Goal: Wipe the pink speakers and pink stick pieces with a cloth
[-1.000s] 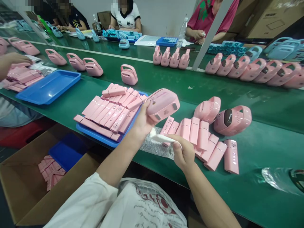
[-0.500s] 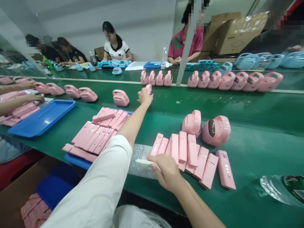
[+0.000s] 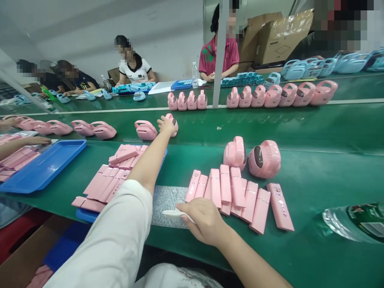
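Note:
My left hand [image 3: 166, 125] is stretched out over the green belt, fingers spread, beside a small pink plastic housing with a handle [image 3: 173, 129]. The housing stands upright; whether a fingertip still touches it I cannot tell. Left of it stands another pink housing [image 3: 146, 130]. My right hand [image 3: 205, 220] is closed on a folded white cloth [image 3: 172, 214], above a grey speckled mat [image 3: 168, 196]. Right of the mat lies a loose pile of long pink panels [image 3: 225, 187]. Two more pink housings [image 3: 264, 160] stand behind that pile.
Pink panels [image 3: 103, 182] are stacked on a blue tray at left, near another blue tray [image 3: 48, 164]. A plastic bottle [image 3: 357, 222] lies at right. Pink housings [image 3: 273, 96] line the belt's far side. A post [image 3: 220, 52] rises there; co-workers sit beyond.
My left hand has lowered the pink housing onto the belt and its fingers have spread. My right hand keeps the cloth over the mat. The whole view has shifted slightly.

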`<action>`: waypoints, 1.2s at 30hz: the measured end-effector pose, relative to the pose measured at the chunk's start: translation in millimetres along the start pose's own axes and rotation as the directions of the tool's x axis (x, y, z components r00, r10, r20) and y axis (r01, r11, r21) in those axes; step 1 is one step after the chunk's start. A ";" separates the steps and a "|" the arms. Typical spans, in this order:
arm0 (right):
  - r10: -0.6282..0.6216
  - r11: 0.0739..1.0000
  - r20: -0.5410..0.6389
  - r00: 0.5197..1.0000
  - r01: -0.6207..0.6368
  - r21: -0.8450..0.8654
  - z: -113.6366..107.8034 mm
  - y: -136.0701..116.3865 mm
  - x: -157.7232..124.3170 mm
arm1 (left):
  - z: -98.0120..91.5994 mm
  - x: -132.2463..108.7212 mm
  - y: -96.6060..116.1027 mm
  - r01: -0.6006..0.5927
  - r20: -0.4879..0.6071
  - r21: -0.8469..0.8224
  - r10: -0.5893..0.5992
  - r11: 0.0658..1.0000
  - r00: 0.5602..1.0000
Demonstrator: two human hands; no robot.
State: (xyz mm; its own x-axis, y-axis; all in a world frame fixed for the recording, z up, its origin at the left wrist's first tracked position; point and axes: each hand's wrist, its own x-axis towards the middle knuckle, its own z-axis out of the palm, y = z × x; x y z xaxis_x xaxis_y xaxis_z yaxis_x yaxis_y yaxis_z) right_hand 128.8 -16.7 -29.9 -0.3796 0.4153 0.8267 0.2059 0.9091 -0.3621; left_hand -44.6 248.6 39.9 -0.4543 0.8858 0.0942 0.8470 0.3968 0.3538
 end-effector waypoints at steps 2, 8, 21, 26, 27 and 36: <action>-0.002 1.000 0.004 1.000 0.002 -0.001 -1.0 -1.0 0.7 | -10.7 -26.4 3.4 -0.135 0.097 0.048 0.130 0.990 0.987; -0.016 1.000 0.003 1.000 0.016 0.010 -3.3 -2.1 2.0 | -4.2 -133.0 -17.2 -0.495 0.720 -0.007 0.348 0.869 0.600; -0.014 1.000 0.016 1.000 0.014 -0.020 -5.1 -3.3 1.7 | 37.7 -73.5 1.9 -0.383 0.515 0.210 0.231 0.900 0.826; 0.006 1.000 0.008 1.000 -0.005 -0.031 -6.0 1.9 2.0 | 45.9 -21.2 30.0 -0.282 0.161 0.214 0.251 0.935 0.954; 0.011 0.999 0.010 1.000 -0.011 -0.031 -6.2 2.5 2.2 | 43.9 -15.6 32.2 -0.278 0.107 0.210 0.261 0.937 0.959; 0.265 0.947 0.074 0.962 -0.274 0.169 -7.3 -0.6 1.4 | -26.9 25.9 -37.3 -0.153 -0.100 0.332 0.196 0.931 0.975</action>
State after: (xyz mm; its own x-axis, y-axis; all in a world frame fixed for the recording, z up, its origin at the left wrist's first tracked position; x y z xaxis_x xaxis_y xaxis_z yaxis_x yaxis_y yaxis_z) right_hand 134.7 -16.9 -25.3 -0.3768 0.6423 0.6674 0.1466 0.7528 -0.6417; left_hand -95.4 250.2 54.2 -0.3047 0.9179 0.2542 0.9495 0.3136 0.0059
